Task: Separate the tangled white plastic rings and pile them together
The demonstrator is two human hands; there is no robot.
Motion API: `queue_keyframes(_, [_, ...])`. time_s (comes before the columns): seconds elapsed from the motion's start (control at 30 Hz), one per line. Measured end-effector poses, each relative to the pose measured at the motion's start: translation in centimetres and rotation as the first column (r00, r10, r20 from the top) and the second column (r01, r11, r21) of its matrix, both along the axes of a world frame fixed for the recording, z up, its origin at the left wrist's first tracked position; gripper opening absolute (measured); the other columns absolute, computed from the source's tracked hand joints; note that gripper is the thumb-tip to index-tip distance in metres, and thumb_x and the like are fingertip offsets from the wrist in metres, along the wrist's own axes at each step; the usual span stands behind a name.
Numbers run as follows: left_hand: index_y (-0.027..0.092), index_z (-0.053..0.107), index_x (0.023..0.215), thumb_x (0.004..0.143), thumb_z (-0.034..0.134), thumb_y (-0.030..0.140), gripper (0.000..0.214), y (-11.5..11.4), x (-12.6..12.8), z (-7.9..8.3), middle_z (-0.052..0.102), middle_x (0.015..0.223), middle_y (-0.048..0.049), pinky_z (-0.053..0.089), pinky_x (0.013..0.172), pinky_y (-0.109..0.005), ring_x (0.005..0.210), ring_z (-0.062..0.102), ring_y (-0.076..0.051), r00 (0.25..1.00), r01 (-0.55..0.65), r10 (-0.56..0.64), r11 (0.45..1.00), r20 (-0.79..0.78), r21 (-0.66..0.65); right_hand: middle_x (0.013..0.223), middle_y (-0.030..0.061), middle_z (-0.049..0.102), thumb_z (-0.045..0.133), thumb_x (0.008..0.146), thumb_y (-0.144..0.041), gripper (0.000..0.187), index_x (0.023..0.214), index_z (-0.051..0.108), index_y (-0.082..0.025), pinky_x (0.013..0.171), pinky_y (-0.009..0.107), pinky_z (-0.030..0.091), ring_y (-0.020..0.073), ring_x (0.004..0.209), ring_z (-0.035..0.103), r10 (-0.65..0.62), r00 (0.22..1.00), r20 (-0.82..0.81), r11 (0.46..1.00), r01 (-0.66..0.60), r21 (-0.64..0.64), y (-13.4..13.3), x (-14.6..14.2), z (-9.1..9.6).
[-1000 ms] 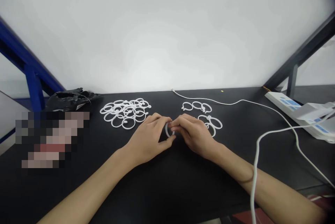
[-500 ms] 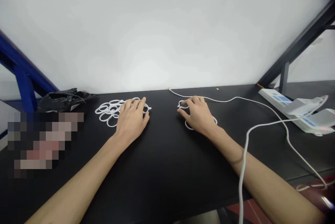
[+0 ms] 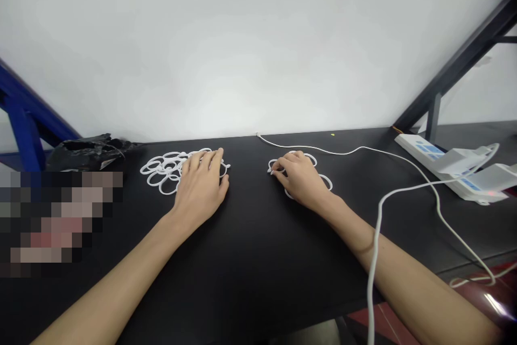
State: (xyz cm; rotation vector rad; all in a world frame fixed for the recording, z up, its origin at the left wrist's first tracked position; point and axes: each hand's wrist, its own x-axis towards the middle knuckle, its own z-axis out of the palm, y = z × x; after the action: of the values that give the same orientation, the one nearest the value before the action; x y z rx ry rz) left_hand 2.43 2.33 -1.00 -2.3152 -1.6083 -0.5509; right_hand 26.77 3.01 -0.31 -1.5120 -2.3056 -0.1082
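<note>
My left hand (image 3: pixel 198 179) lies flat over a cluster of thin white rings (image 3: pixel 168 187), its fingers stretched out and the thumb apart. Several rings overlap to the left of that hand, and one with a small tab sticks out past its fingertips on the right. My right hand (image 3: pixel 299 175) is bent over a smaller group of white rings. Its thumb and forefinger are pinched together at the small tab of one white ring (image 3: pixel 270 163) on the left. Other rings (image 3: pixel 326 182) show behind and beside the palm, partly covered by it.
A white cable (image 3: pixel 339 153) runs across the black table (image 3: pixel 242 269) to the right; another hangs over my right forearm. A white power strip (image 3: pixel 448 167) with plugged-in adapters stands at right. Black crumpled plastic (image 3: pixel 86 151) lies at left, near a pixelated patch. A white wall (image 3: pixel 242 54) closes the back.
My right thumb and forefinger have come together on the tab of a ring. More of the rings around my right hand shows. The left hand stays flat; the view has shifted slightly.
</note>
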Motion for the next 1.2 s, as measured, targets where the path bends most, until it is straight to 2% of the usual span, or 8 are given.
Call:
queue_keyframes(0.2, [0.011,0.045,0.139,0.095,0.045,0.031,0.049,-1.7,1.3,0.5,0.056,0.134,-0.0152,0.032,0.108,-0.052,0.127,0.043,-0.034,0.985,0.168,-0.166,0.986,0.055,-0.024,0.091,0.0060,0.068,0.059,0.090,-0.016,0.007,0.090,0.066,-0.020,0.082,0.037,0.045,0.0230,0.091,0.053,0.152,0.966,-0.211,0.988,-0.157,-0.003,-0.9,-0.9,0.7])
queue_keyframes(0.3, [0.012,0.043,0.141,0.094,0.049,0.036,0.053,-2.5,1.9,0.5,0.057,0.134,-0.0139,0.034,0.108,-0.050,0.126,0.044,-0.032,0.959,0.271,-0.266,0.962,0.097,-0.038,0.089,0.0025,0.069,0.061,0.090,-0.019,0.006,0.093,0.066,-0.021,0.074,0.031,0.047,0.0174,0.082,0.057,0.193,0.905,-0.379,0.965,-0.245,-0.091,-1.8,-1.7,1.4])
queue_keyframes(0.43, [0.010,0.046,0.137,0.096,0.049,0.035,0.048,-2.9,2.2,0.4,0.064,0.123,-0.0136,0.040,0.100,-0.048,0.118,0.051,-0.030,0.942,0.296,-0.290,0.955,0.169,-0.009,0.091,0.0002,0.070,0.059,0.092,-0.020,0.007,0.092,0.065,-0.022,0.069,0.027,0.046,0.0138,0.078,0.060,0.219,0.820,-0.529,0.925,-0.348,-0.156,-2.5,-2.4,1.8])
queue_keyframes(0.53, [0.014,0.060,0.120,0.100,0.042,0.026,0.029,-2.6,1.9,0.3,0.070,0.104,-0.0085,0.044,0.092,-0.043,0.100,0.058,-0.025,0.927,0.319,-0.318,0.947,0.198,0.027,0.090,0.0016,0.067,0.056,0.091,-0.015,0.010,0.090,0.065,-0.021,0.070,0.027,0.046,0.0139,0.080,0.060,0.249,0.812,-0.527,0.931,-0.350,-0.100,-2.4,-2.3,1.8])
queue_keyframes(0.63, [0.018,0.067,0.100,0.100,0.045,0.026,0.024,-2.3,1.5,0.4,0.071,0.086,-0.0042,0.044,0.084,-0.040,0.087,0.058,-0.022,0.923,0.315,-0.315,0.948,0.222,0.035,0.092,0.0043,0.064,0.054,0.092,-0.016,0.013,0.093,0.066,-0.020,0.067,0.027,0.047,0.0138,0.076,0.058,0.230,0.843,-0.486,0.958,-0.283,-0.037,-2.4,-2.1,1.8])
queue_keyframes(0.8, [0.020,0.067,0.087,0.095,0.056,0.033,0.019,-2.5,1.6,0.8,0.072,0.082,-0.0010,0.041,0.081,-0.040,0.084,0.056,-0.021,0.904,0.356,-0.349,0.934,0.246,0.017,0.084,0.0016,0.069,0.050,0.097,-0.027,0.018,0.100,0.066,-0.021,0.066,0.026,0.047,0.0131,0.072,0.061,0.173,0.854,-0.491,0.960,-0.258,-0.110,-3.0,-2.5,2.1])
queue_keyframes(1.07, [0.021,0.062,0.080,0.092,0.061,0.036,0.019,-2.8,1.9,1.0,0.066,0.084,-0.0008,0.042,0.085,-0.038,0.086,0.052,-0.020,0.833,0.500,-0.475,0.866,0.282,-0.018,0.080,-0.0015,0.069,0.057,0.094,-0.028,0.013,0.103,0.062,-0.021,0.063,0.023,0.046,0.0110,0.067,0.060,0.160,0.835,-0.527,0.952,-0.272,-0.143,-3.2,-2.9,1.8])
queue_keyframes(1.2, [0.020,0.060,0.092,0.089,0.063,0.039,0.020,-3.1,2.2,0.9,0.065,0.095,-0.0038,0.045,0.087,-0.041,0.091,0.055,-0.022,0.861,0.425,-0.386,0.903,0.331,-0.054,0.082,-0.0019,0.070,0.057,0.094,-0.025,0.011,0.086,0.063,-0.021,0.064,0.022,0.044,0.0101,0.068,0.059,0.191,0.838,-0.511,0.951,-0.286,-0.114,-3.3,-2.8,2.2])
